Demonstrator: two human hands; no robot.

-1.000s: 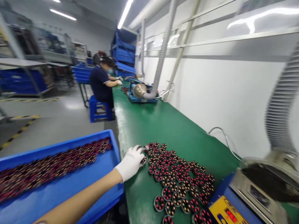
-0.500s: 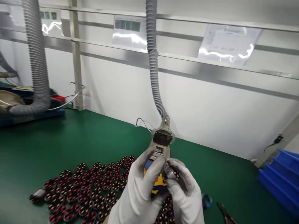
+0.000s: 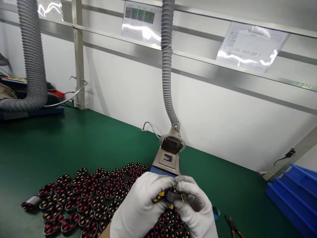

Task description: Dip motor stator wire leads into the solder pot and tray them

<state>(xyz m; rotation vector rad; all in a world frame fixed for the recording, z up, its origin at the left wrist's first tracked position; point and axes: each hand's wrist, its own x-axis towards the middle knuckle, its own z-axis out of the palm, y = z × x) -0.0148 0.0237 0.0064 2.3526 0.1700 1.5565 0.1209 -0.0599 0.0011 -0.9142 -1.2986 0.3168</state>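
Note:
Both my hands wear white gloves and meet low in the middle of the view. My left hand [image 3: 141, 208] and my right hand [image 3: 194, 206] pinch one small round wound coil part [image 3: 173, 195] between their fingertips. Just behind them stands a solder pot [image 3: 168, 158] on a blue base, with a grey ribbed extraction hose [image 3: 167, 66] rising from it. Several more coil parts [image 3: 84, 195], dark with red and copper windings, lie spread on the green bench [image 3: 74, 142] to the left of my hands. One part [image 3: 31, 201] lies on its side at the far left.
Blue bins [image 3: 294, 191] sit at the right edge. Red-handled pliers [image 3: 232, 224] lie on the bench right of my hands. A second ribbed hose [image 3: 33, 56] and another blue-based unit stand at the far left. A white wall with papers runs behind.
One second ago my left hand reached into the coil pile while I looked down the bench. Since then the view swung right and both hands closed on one coil, now slightly lower.

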